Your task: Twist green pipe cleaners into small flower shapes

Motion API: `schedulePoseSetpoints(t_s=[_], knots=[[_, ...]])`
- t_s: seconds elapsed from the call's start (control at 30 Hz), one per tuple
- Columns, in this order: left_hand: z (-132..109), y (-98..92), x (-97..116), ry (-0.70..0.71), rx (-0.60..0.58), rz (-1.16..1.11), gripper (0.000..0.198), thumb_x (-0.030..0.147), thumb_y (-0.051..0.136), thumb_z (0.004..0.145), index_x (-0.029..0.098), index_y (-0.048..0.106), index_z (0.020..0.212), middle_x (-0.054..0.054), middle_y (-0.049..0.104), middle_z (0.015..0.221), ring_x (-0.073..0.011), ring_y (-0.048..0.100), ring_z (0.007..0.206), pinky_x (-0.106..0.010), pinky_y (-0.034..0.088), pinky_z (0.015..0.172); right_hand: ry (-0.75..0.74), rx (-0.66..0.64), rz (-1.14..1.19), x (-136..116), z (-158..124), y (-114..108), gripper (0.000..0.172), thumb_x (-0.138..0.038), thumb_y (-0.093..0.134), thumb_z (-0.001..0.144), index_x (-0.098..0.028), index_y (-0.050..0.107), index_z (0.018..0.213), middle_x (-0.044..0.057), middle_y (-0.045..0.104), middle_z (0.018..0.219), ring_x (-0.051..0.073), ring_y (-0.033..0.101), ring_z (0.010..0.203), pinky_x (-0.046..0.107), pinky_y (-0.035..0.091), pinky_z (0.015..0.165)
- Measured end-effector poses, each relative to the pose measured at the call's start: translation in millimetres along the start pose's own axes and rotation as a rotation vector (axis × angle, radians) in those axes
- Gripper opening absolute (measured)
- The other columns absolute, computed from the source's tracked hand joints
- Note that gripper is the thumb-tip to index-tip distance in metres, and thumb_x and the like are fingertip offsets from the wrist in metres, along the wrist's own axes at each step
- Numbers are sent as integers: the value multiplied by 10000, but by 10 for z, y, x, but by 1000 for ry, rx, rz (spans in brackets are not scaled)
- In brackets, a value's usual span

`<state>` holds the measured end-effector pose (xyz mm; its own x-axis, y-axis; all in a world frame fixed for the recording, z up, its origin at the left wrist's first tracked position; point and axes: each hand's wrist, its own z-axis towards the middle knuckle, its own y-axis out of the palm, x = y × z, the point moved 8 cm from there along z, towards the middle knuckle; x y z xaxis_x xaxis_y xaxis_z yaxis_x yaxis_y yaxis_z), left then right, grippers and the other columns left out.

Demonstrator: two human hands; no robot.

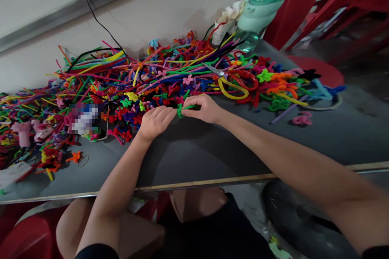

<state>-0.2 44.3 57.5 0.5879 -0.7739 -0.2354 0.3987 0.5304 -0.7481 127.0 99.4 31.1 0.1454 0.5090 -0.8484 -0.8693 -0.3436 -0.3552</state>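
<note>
Right hand (202, 108) pinches a small green pipe cleaner piece (180, 111), between the hands at the front of the colourful pile (152, 66) on the desk (194, 158). Left hand (156, 122) fingertips touch it; thumb's hidden, can't tell if gripping. Scissors (232, 89) on the pile, right of the hands. Bottle (257, 16) behind.

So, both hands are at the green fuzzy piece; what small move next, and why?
I'd probably have the right hand give the green fuzzy piece a slight twist while the left hand steadies it: the right fingers pinch its strand, and the left fingertips sit at its other side, though the left thumb is hidden.
</note>
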Motion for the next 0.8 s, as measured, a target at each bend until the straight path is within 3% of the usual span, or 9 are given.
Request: schedulePoseSetpoints(t_s=[0.17,0.3,0.37,0.5,0.67,0.73,0.8], knots=[[13,-101,87,153,-41,-26,219,151,452,943,203,635,1053,-53,732,956,-167,676,955,-267,452,679,63,-161,81,65,-5,140,284,-441,679,768,-163,698,715,27,632,716,128,561,652,281,432,644],[44,-84,154,205,-53,-61,179,136,467,927,194,626,986,-40,715,887,-145,663,888,-254,426,643,81,-163,69,87,-10,148,278,-432,690,758,-158,688,709,23,625,702,129,564,654,281,439,649],[65,-74,163,161,-19,-58,150,157,477,910,173,627,904,-38,689,791,-145,641,787,-255,404,601,67,-141,51,51,-14,150,282,-438,683,764,-161,688,711,26,630,703,133,570,655,284,444,646],[71,29,-10,-240,35,-264,154,201,496,850,156,614,762,-39,633,699,-138,568,678,-262,397,603,-48,-3,-132,-131,-36,103,239,-402,662,790,-178,694,713,41,653,722,142,576,652,284,436,607],[-228,518,-304,-1004,141,-958,208,284,537,814,161,570,649,31,474,539,-79,414,492,-225,330,499,-187,203,-377,-275,-76,32,188,-317,594,833,-184,709,767,60,667,763,138,551,624,283,407,560],[-282,652,-306,-1116,185,-1170,217,338,582,798,162,582,671,43,455,539,-68,379,476,-218,309,483,-151,241,-365,-223,-63,6,199,-326,596,828,-177,703,752,58,661,751,128,534,596,273,389,529],[-271,661,-314,-1102,205,-1231,234,377,641,775,160,607,695,36,498,580,-68,413,518,-216,338,520,-69,245,-285,-128,-39,-12,213,-346,608,817,-172,691,725,47,648,718,115,509,558,261,363,491]])
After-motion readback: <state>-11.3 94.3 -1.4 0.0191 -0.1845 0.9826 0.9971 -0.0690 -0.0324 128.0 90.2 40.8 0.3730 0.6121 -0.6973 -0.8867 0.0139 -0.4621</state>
